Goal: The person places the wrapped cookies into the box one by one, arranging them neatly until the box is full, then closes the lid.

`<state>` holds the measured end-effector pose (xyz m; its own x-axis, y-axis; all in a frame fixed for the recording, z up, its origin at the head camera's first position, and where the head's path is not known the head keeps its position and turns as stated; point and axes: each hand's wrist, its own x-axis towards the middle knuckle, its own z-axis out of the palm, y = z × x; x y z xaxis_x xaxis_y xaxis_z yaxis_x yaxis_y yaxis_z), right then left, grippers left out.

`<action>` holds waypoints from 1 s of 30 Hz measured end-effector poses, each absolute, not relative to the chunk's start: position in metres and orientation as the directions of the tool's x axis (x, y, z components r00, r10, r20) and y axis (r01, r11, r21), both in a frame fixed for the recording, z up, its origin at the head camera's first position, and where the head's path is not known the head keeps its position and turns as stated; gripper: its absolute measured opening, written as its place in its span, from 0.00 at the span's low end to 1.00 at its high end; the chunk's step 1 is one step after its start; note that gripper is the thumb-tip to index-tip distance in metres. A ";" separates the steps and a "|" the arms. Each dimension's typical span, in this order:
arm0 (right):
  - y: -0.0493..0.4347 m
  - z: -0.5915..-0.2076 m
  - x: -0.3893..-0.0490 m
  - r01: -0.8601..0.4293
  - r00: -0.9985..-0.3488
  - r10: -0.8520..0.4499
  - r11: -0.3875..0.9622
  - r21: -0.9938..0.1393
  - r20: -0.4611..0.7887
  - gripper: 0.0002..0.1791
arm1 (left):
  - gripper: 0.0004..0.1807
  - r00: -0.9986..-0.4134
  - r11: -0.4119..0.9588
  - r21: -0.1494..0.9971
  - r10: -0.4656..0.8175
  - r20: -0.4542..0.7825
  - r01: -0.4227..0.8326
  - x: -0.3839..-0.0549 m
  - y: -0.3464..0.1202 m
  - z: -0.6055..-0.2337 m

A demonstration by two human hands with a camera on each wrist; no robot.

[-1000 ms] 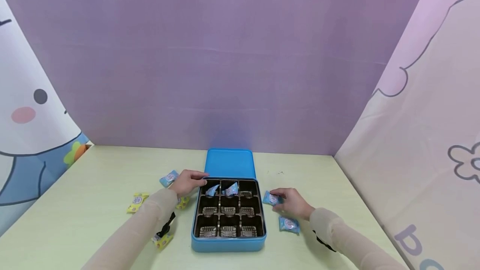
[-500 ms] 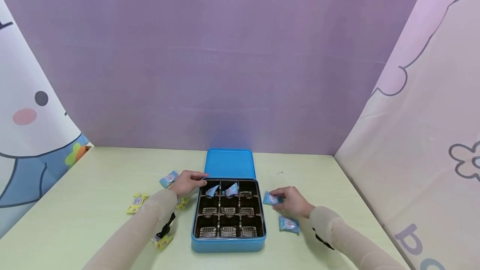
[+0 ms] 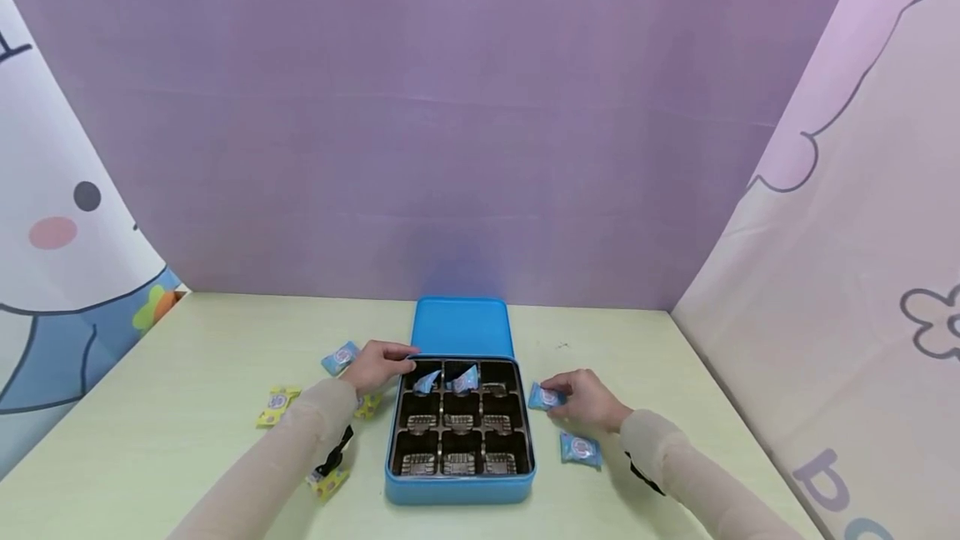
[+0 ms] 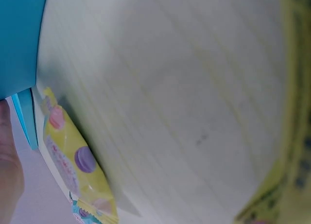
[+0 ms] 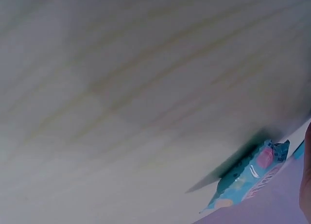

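Observation:
An opened blue box (image 3: pixel 459 490) with a dark divided tray stands in the middle of the table in the head view. Two blue wrapped candies, a left one (image 3: pixel 426 382) and a right one (image 3: pixel 465 379), lie in the left and middle compartments of its back row. My left hand (image 3: pixel 375 367) grips the box's back left corner between thumb and fingers. To the right of the box, my right hand (image 3: pixel 588 402) pinches the right end of a blue wrapped candy (image 3: pixel 542 397) close over the table. Another blue wrapped candy (image 3: pixel 580 449) lies nearer me, below that hand.
Behind the box lies its blue lid (image 3: pixel 461 325). On the left are a blue wrapped candy (image 3: pixel 340 357) and several yellow ones, including one (image 3: pixel 277 405) beside my left forearm and one (image 4: pixel 77 161) under my left hand. A purple cloth wall (image 3: pixel 450 148) closes the back.

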<state>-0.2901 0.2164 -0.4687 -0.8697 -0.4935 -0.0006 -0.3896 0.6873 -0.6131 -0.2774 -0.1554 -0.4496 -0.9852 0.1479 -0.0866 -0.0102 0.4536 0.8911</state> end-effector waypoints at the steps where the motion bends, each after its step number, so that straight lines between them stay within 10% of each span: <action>1: 0.217 -0.468 -0.290 -0.389 -0.869 -0.494 0.686 -0.615 -0.001 0.23 | 0.17 -0.985 0.455 0.891 0.150 -0.085 -0.007 -0.277 -0.155 -0.450; 30: 0.218 -0.421 -0.292 -0.396 -0.863 -0.503 0.607 -0.689 0.053 0.22 | 0.19 -0.980 0.457 0.889 0.175 -0.094 -0.004 -0.277 -0.157 -0.448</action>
<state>-0.2918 0.2183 -0.4209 -0.8626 -0.5030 0.0530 -0.3962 0.6069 -0.6890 -0.2770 -0.1570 -0.4477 -0.9802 0.1745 -0.0939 -0.0037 0.4572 0.8893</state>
